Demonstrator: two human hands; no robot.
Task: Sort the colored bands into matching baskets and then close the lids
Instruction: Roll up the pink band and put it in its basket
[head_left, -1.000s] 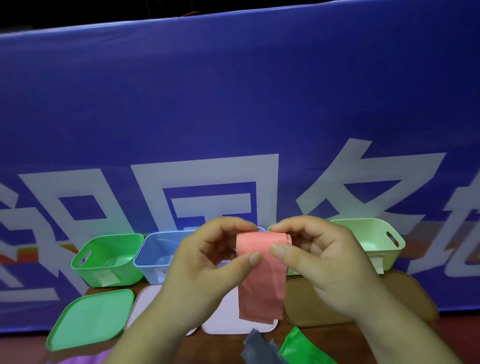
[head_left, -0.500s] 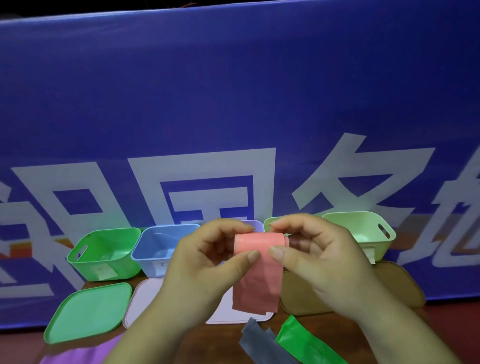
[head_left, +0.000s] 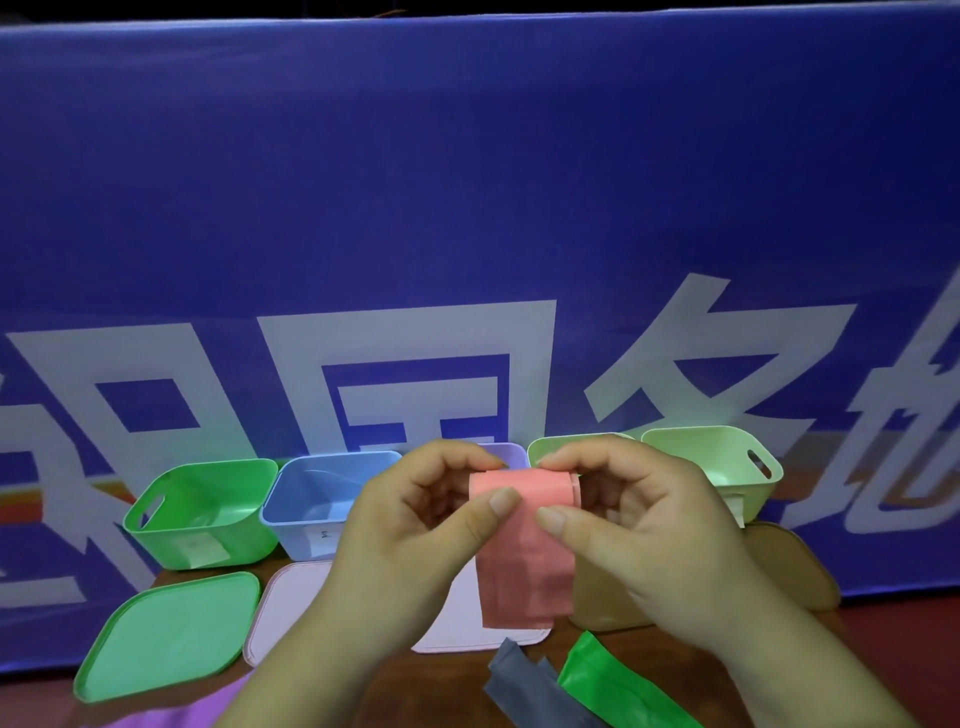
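2 pinches on pink band (head_left: 524, 551) top: left hand (head_left: 415, 525) and right hand (head_left: 639, 525) both gripping. Judgement: fold evenly, edges aligned, firm pinch so fold won't spring open.

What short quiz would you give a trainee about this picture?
1. True or false: the left hand and the right hand both pinch the pink band.
2. Where is the green lid? A: on the green basket. B: lying flat in front of the green basket. C: in a hand.
3. Fill in: beside the grey band lies a ___ band.

Key: 1 true; 2 B; 3 green, the green band.
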